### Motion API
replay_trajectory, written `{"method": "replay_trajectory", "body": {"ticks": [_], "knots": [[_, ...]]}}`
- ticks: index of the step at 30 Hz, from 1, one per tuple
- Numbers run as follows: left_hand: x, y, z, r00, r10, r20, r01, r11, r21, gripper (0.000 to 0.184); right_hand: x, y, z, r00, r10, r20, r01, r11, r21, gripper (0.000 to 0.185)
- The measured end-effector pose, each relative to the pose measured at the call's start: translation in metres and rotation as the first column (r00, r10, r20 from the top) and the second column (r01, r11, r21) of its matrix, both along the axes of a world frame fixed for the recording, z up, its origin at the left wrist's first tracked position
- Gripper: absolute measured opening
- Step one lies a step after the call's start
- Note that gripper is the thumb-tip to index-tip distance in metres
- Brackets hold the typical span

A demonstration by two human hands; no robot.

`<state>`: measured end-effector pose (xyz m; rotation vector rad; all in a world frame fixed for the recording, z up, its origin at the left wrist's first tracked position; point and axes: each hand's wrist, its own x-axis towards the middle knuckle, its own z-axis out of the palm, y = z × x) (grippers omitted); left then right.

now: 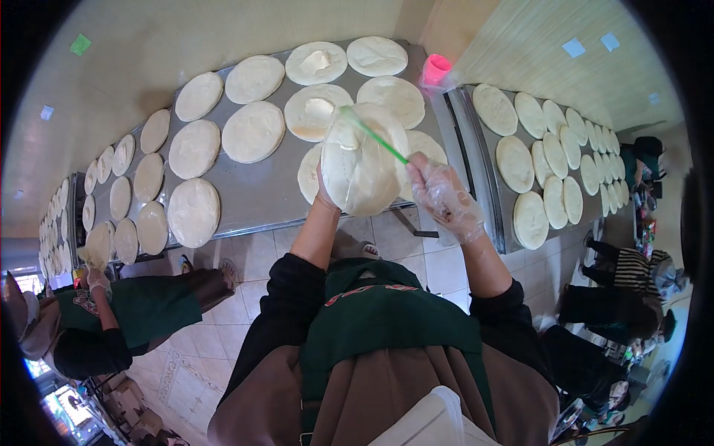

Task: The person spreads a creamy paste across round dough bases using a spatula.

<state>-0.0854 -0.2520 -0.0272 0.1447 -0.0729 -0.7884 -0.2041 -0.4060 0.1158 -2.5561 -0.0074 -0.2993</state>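
A pale round of dough [368,175] rests raised on my left hand [325,195], which is mostly hidden beneath it. My right hand [446,195], in a clear plastic glove, is closed around the handle of a green spatula [383,143]. The spatula's blurred tip lies over the upper left part of the held round, whose surface has a glossy, creamy coat. Just beyond it, another dough round [301,119] bears a white creamy lump [320,108]. A further dough round [297,67] has a similar lump on top.
Dough rounds lie in rows on the metal table [249,192] and on a second table [491,178] to the right. A pink cup [437,67] stands at the back corner. A co-worker [111,316] stands at left, and several people [617,305] are at far right.
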Motion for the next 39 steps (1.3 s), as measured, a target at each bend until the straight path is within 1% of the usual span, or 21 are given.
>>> {"method": "replay_trajectory", "body": {"ticks": [3, 5, 6, 8, 10, 12, 14, 15, 17, 19, 20, 23, 24, 26, 28, 30, 32, 33, 35, 37, 39], "knots": [[-0.005, -0.002, -0.002, 0.999, -0.048, -0.022, 0.047, 0.998, -0.048, 0.053, -0.004, 0.012, 0.008, 0.990, 0.095, -0.101, -0.101, 0.993, -0.058, 0.009], [-0.010, -0.003, 0.003, 0.996, 0.051, 0.069, -0.060, 0.988, 0.143, 0.054, -0.010, 0.018, 0.013, 0.982, 0.125, -0.141, -0.140, 0.984, -0.105, 0.011], [-0.011, -0.003, 0.005, 0.996, 0.053, 0.067, -0.062, 0.988, 0.144, 0.054, -0.013, 0.020, 0.016, 0.989, 0.116, -0.095, -0.122, 0.991, -0.056, 0.010], [-0.012, -0.002, 0.006, 0.996, -0.046, -0.071, 0.045, 0.999, -0.020, 0.055, -0.018, 0.021, 0.015, 0.992, 0.110, -0.054, -0.110, 0.994, -0.004, 0.009], [-0.009, 0.001, -0.004, 0.997, -0.033, -0.071, 0.030, 0.999, -0.038, 0.056, -0.022, 0.014, 0.011, 0.991, -0.126, -0.048, 0.128, 0.991, 0.047, 0.010], [-0.012, 0.003, -0.003, 0.997, -0.024, -0.075, 0.020, 0.998, -0.054, 0.056, -0.023, 0.005, 0.003, 0.985, -0.174, -0.020, 0.174, 0.985, 0.009, 0.011], [-0.014, 0.004, 0.012, 0.999, -0.031, -0.011, 0.031, 1.000, -0.007, 0.057, -0.022, 0.001, 0.000, 0.973, -0.228, 0.016, 0.229, 0.973, -0.028, 0.012], [-0.015, 0.004, 0.011, 0.999, -0.035, -0.012, 0.035, 0.999, -0.006, 0.057, -0.021, 0.002, 0.000, 0.978, -0.206, 0.014, 0.206, 0.976, -0.065, 0.013], [-0.015, 0.002, 0.004, 0.993, -0.106, -0.041, 0.100, 0.986, -0.131, 0.057, -0.020, 0.001, 0.000, 0.983, -0.186, 0.012, 0.186, 0.977, -0.101, 0.013], [-0.014, 0.000, -0.001, 0.990, -0.134, -0.032, 0.125, 0.973, -0.191, 0.056, -0.020, 0.000, 0.001, 0.997, -0.023, -0.076, 0.016, 0.996, -0.091, 0.011], [-0.014, -0.001, -0.003, 0.987, -0.157, -0.020, 0.147, 0.956, -0.254, 0.056, -0.020, 0.001, 0.004, 0.997, -0.025, -0.075, 0.018, 0.996, -0.090, 0.011], [-0.021, 0.003, 0.006, 0.986, -0.162, 0.036, 0.166, 0.951, -0.261, 0.056, -0.020, 0.004, 0.012, 0.990, 0.063, -0.124, -0.077, 0.990, -0.115, 0.011], [-0.021, 0.002, 0.004, 0.987, -0.159, 0.036, 0.163, 0.952, -0.261, 0.056, -0.020, 0.002, 0.014, 0.993, 0.066, -0.096, -0.072, 0.996, -0.056, 0.012], [-0.022, 0.003, -0.003, 0.996, -0.081, -0.033, 0.080, 0.996, -0.035, 0.056, -0.021, 0.000, 0.015, 0.995, 0.073, -0.072, -0.073, 0.997, 0.006, 0.014], [-0.024, 0.004, 0.006, 0.997, -0.064, -0.037, 0.063, 0.998, -0.023, 0.055, -0.023, -0.004, 0.016, 0.991, -0.134, 0.007, 0.134, 0.984, -0.119, 0.013], [-0.026, 0.005, 0.009, 0.998, -0.055, -0.043, 0.054, 0.998, -0.009, 0.055, -0.021, -0.007, 0.011, 0.992, -0.127, -0.011, 0.123, 0.978, -0.166, 0.013], [-0.022, 0.004, 0.009, 0.991, -0.119, -0.067, 0.110, 0.985, -0.135, 0.055, -0.021, -0.007, 0.007, 0.991, -0.130, -0.025, 0.122, 0.970, -0.212, 0.013], [-0.020, 0.003, 0.003, 0.990, -0.123, -0.066, 0.113, 0.984, -0.136, 0.055, -0.020, -0.004, 0.006, 0.996, -0.079, -0.040, 0.071, 0.982, -0.173, 0.011], [-0.017, 0.001, -0.015, 0.990, -0.125, -0.062, 0.126, 0.992, 0.019, 0.055, -0.018, 0.001, 0.004, 0.998, -0.028, -0.054, 0.020, 0.991, -0.133, 0.011], [-0.020, 0.001, -0.005, 0.988, -0.151, -0.031, 0.150, 0.989, -0.016, 0.055, -0.016, 0.002, 0.001, 0.992, 0.086, -0.096, -0.095, 0.991, -0.095, 0.011], [-0.023, 0.000, -0.002, 0.986, -0.169, -0.001, 0.169, 0.984, -0.049, 0.054, -0.018, 0.003, 0.006, 0.994, 0.059, -0.088, -0.062, 0.998, -0.032, 0.011]]}}
